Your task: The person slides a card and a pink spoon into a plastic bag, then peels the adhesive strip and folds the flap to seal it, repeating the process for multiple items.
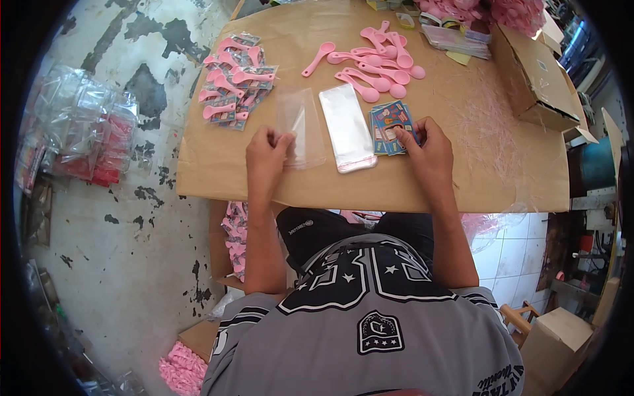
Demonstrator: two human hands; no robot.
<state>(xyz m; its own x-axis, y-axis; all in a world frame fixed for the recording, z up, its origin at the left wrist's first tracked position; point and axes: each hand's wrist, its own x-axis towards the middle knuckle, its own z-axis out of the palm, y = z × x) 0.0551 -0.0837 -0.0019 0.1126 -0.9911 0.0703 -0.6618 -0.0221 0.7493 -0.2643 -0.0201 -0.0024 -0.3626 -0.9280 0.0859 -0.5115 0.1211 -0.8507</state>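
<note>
My left hand (267, 153) pinches the edge of a clear plastic bag (305, 132) that lies on the table. To the right of the bag is a stack of clear plastic bags (347, 125) with a sealing strip at its lower end. With the thumb on top, my right hand (430, 157) grips a printed card at the edge of a pile of blue printed cards (388, 122). Loose pink spoons (373, 66) lie beyond the bag stack. At the left are pink spoons packed in bags with cards (238, 79), heaped together.
A cardboard box (538, 79) stands at the right of the brown table (475, 178), near pink shreds. Bundled bags (456, 41) lie at the back. Boxes of pink pieces (235, 237) are below the table, and plastic packs (86, 125) lie at the left.
</note>
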